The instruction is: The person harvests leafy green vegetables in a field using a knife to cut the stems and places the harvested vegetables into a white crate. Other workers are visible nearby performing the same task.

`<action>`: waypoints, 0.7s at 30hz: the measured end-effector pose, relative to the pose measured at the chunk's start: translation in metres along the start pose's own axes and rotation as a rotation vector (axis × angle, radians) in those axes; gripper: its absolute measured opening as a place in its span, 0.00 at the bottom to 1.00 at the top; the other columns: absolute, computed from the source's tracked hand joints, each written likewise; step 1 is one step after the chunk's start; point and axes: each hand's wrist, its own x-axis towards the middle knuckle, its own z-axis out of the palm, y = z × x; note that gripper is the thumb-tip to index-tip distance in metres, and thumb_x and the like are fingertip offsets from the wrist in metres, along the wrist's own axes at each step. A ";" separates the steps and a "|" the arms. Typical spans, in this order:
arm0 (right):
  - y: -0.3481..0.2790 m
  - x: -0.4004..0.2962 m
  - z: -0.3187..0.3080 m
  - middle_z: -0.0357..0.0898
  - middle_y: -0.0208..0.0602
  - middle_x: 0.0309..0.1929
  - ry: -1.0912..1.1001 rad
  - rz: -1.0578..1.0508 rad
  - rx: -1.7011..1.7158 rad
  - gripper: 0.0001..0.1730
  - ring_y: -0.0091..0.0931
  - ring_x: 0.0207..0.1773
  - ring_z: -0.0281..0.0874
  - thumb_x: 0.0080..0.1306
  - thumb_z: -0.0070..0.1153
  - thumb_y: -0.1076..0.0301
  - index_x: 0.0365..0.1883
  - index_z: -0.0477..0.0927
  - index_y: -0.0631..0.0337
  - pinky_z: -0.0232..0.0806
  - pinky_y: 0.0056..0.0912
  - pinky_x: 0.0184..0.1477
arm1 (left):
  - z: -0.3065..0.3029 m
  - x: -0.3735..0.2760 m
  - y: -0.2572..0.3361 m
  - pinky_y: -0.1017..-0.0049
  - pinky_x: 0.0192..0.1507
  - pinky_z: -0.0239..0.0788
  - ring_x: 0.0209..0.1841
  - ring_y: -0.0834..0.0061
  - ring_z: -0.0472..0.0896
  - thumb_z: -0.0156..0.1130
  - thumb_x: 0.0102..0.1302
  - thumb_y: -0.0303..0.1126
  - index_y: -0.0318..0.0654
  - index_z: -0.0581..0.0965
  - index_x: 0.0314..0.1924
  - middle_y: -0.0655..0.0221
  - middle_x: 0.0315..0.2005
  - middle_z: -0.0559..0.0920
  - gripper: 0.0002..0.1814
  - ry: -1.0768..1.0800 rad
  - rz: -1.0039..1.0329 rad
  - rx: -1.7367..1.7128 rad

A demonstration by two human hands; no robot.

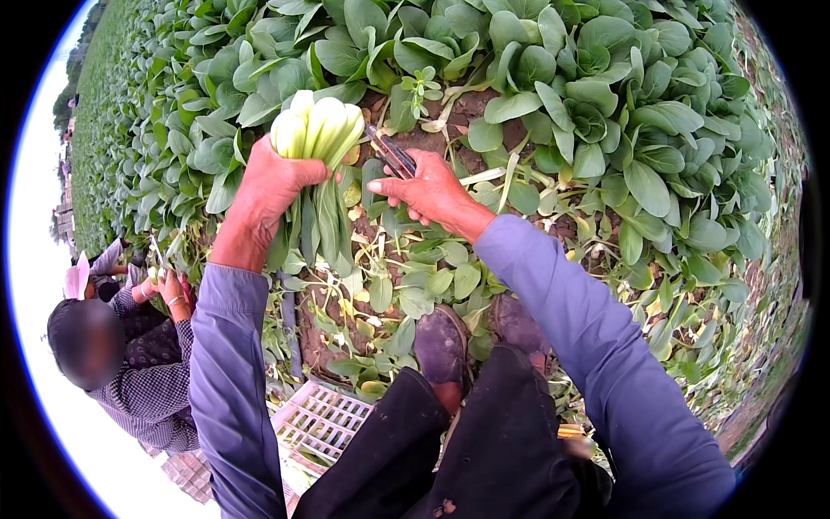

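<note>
My left hand (279, 178) grips a bunch of bok choy (318, 130), its pale stem bases turned upward and its green leaves hanging below my fist. Close to the right of these stems, my right hand (425, 188) is closed around a narrow dark hand tool (391, 153). The tool points up and left towards the bok choy; whether it is a knife or shears is hard to tell. Beyond both hands, rows of standing bok choy (577, 104) grow in the soil.
Cut and yellowing leaves (415, 279) litter the ground before my shoes (442, 344). A slatted plastic crate (324, 415) lies lower left, near a dark hose (290, 324). At left, a co-worker (142, 389) crouches, hands (170, 290) raised near the plants.
</note>
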 end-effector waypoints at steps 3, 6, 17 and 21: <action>-0.012 0.022 0.020 0.83 0.34 0.26 0.085 0.006 -0.102 0.18 0.22 0.18 0.78 0.73 0.72 0.58 0.43 0.80 0.64 0.69 0.31 0.17 | -0.016 0.040 0.036 0.67 0.54 0.85 0.49 0.66 0.91 0.63 0.61 0.17 0.29 0.77 0.69 0.56 0.53 0.91 0.33 -0.050 -0.007 -0.067; -0.023 0.040 0.037 0.84 0.38 0.25 0.158 -0.002 -0.159 0.17 0.26 0.19 0.82 0.76 0.68 0.60 0.40 0.80 0.66 0.73 0.35 0.19 | -0.041 0.089 0.026 0.66 0.51 0.88 0.44 0.65 0.92 0.66 0.61 0.19 0.27 0.78 0.68 0.54 0.51 0.92 0.32 -0.032 -0.015 -0.005; -0.021 0.086 0.035 0.81 0.34 0.24 0.167 -0.049 -0.375 0.17 0.25 0.20 0.81 0.79 0.64 0.57 0.46 0.77 0.63 0.73 0.35 0.19 | -0.109 0.100 -0.038 0.58 0.47 0.90 0.41 0.60 0.93 0.69 0.63 0.22 0.26 0.81 0.60 0.53 0.43 0.91 0.24 0.081 -0.330 -0.123; -0.022 0.097 0.038 0.83 0.35 0.25 0.154 -0.150 -0.429 0.17 0.26 0.19 0.81 0.79 0.64 0.57 0.44 0.79 0.64 0.73 0.36 0.19 | -0.115 0.078 -0.062 0.57 0.46 0.91 0.39 0.59 0.92 0.69 0.64 0.24 0.25 0.79 0.59 0.52 0.41 0.91 0.23 0.064 -0.342 -0.297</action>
